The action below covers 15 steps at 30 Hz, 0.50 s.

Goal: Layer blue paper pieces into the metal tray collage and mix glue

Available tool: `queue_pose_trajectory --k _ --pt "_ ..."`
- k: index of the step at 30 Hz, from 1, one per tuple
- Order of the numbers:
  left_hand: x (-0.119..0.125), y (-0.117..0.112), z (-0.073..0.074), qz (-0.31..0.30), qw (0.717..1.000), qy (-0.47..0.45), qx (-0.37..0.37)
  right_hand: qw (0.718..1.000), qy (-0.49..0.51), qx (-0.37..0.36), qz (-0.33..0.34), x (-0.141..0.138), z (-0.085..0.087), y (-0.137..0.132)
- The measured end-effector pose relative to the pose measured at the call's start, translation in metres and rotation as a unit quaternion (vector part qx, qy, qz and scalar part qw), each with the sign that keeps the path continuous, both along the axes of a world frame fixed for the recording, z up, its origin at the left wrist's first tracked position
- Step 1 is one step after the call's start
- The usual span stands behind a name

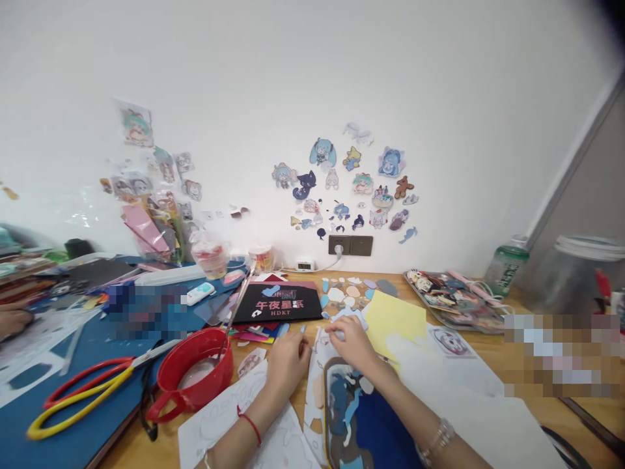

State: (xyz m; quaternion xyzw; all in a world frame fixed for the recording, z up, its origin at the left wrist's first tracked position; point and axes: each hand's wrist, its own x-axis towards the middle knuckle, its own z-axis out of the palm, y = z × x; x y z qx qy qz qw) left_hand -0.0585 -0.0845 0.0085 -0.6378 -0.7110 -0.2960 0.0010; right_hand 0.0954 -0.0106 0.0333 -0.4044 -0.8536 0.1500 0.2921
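Note:
My left hand [288,358], with a red string at the wrist, rests fingers curled on a white paper sheet [229,417] beside a cut-out figure sheet [319,365]. My right hand [349,342], a bracelet on its wrist, pinches the top edge of that cut-out sheet with fingers pressed together. Under my right forearm lies a blue and dark layered paper picture [356,417]. A yellow paper sheet [395,319] lies just right of my right hand.
A red bowl [195,374] with a stick in it stands left of my hands, red and yellow scissors [83,394] on a blue mat [73,417]. A black pouch [278,303], small paper cut-outs [346,293], a sticker tray [454,299], a bottle [505,264], wall stickers [351,185]. Another person's hand [12,319] at far left.

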Motion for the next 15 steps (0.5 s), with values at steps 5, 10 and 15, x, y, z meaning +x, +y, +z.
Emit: queue_pose_trajectory --k 5,10,15 --pt "-0.006 0.004 -0.002 0.015 1.000 -0.017 0.004 0.997 -0.054 0.042 0.044 -0.049 0.004 0.031" --pt "-0.008 0.005 -0.002 0.031 0.999 -0.036 0.005 0.990 -0.110 0.074 0.049 -0.088 0.005 0.042" --pt "-0.009 0.006 -0.002 0.038 0.998 -0.058 0.009 0.980 -0.153 0.102 0.076 -0.099 0.008 0.043"
